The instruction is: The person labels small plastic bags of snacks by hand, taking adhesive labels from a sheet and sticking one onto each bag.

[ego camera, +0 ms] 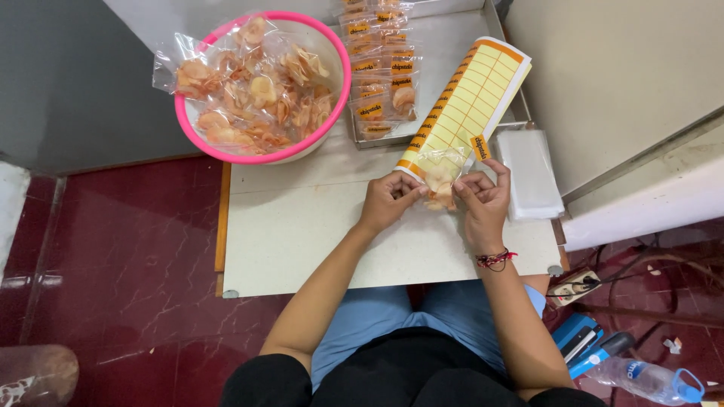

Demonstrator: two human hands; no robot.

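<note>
My left hand [387, 199] and my right hand [483, 202] both pinch a small clear bag of chips [440, 181] over the low white table [302, 234]. An orange sticker [480, 146] clings to my right index fingertip, just above the bag. Beside it lies a yellow sheet of orange stickers [471, 102], angled toward the far right, with its near end touching the bag.
A pink-rimmed white basin [332, 113] full of bagged chips stands at the far left of the table. A metal tray [422, 60] holds several labelled bags. A stack of empty clear bags [530, 173] lies at the right. A water bottle [645, 379] and blue tool [581, 343] lie on the red floor.
</note>
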